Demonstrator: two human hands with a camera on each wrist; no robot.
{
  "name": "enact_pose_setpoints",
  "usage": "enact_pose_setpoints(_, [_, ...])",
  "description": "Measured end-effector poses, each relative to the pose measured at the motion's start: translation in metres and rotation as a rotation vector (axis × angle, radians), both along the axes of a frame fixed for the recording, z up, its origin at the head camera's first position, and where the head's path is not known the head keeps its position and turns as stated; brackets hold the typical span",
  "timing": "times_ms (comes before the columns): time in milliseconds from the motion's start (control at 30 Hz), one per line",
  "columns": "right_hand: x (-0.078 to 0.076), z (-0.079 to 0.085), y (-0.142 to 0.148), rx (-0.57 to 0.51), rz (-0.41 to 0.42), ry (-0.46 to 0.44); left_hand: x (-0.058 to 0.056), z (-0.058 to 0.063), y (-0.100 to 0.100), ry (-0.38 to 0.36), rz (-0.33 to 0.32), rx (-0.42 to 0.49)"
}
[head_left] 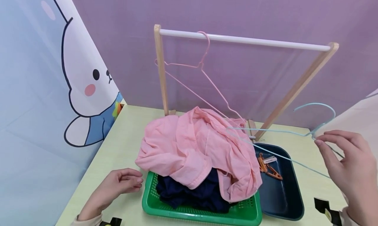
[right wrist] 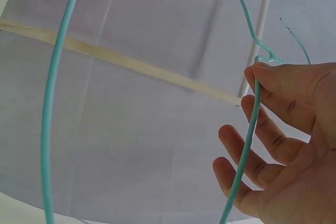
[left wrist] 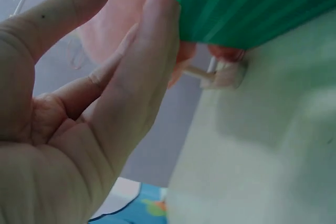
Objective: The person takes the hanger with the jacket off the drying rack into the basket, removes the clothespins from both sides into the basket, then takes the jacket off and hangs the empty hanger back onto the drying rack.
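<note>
Thumb and forefinger of my right hand pinch a light-blue wire clothes hanger just below its hook. In the right wrist view the hanger hangs from those fingertips, the other fingers spread loosely. The hanger's far end overlaps a pink zip-up jacket in the head view. That jacket is heaped over a green basket, on top of dark navy cloth. Beside the basket's left edge, my left hand is held with relaxed fingers and nothing in it; the left wrist view shows its fingertips near the green wall.
Behind the basket stands a rack with a white rail and wooden legs. A pink hanger hooks over the rail. To the basket's right, a dark blue tray holds orange clips. A bunny-print curtain borders the left.
</note>
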State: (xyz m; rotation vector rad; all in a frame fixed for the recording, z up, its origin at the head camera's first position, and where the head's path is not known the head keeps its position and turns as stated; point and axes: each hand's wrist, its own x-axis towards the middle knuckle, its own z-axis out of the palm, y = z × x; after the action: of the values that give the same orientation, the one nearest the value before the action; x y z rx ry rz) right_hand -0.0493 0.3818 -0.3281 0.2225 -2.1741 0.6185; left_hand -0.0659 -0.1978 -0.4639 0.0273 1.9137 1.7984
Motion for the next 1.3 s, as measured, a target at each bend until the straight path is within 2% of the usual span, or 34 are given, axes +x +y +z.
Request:
enact_pose_setpoints(200, [-0.006,-0.005,0.009,-0.005,-0.003,-0.039,0.0,-0.012,0.007,-0.022,-0.011,0.079])
enact_pose_setpoints(500, [-0.019,-0.01,0.015,0.006,-0.034,-0.069,-0.002,-0.017,0.011,-0.005,-0.018,0.089])
enact_pose_setpoints(800, [-0.048,-0.004,0.006,0.032,-0.013,-0.041,-0.004,-0.021,0.013,0.007,-0.03,0.103])
enact_pose_setpoints(1100, [-0.074,0.001,-0.017,-0.041,0.02,-0.036,-0.001,-0.024,0.011,-0.009,-0.037,0.11])
enact_pose_setpoints(1300, [-0.097,0.014,-0.033,-0.087,0.033,-0.024,-0.001,-0.023,0.011,-0.003,-0.041,0.12])
